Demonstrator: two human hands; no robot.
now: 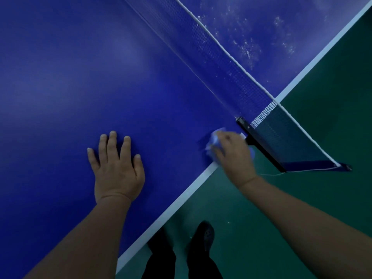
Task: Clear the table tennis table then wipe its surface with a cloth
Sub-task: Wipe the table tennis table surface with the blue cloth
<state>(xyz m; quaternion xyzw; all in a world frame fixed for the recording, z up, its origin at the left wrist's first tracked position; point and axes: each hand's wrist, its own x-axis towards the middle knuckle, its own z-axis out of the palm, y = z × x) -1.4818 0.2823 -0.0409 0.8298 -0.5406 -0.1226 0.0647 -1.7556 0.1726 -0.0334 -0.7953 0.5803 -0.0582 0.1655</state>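
Table tennis surface (80,67): blue, white edge line along the near side, seen from the head view at a slant. Net (231,63) across the upper right, blue mesh with white top band, carried at the near edge by a black clamp post (259,143).

Cloth (214,141): pale blue-white, bunched, on the surface at the near edge, just beside the clamp post. Blurred; folds not readable.

Right hand (233,156): on top of the cloth, fingers curled over it, grip closed round the bunched fabric. Blurred. Forearm out over the green floor (332,137) beyond the surface edge.

Left hand (116,168): flat on the surface, palm down, fingers straight and spread, grip slack, nothing held. Well apart from the cloth, to its left.

Far half of the surface, beyond the net: whitish specks and smears (247,49) scattered over the blue. Near half: plain blue with soft light reflections.

Below the surface edge: dark trouser legs and a black perforated shoe (203,236) on the green floor.
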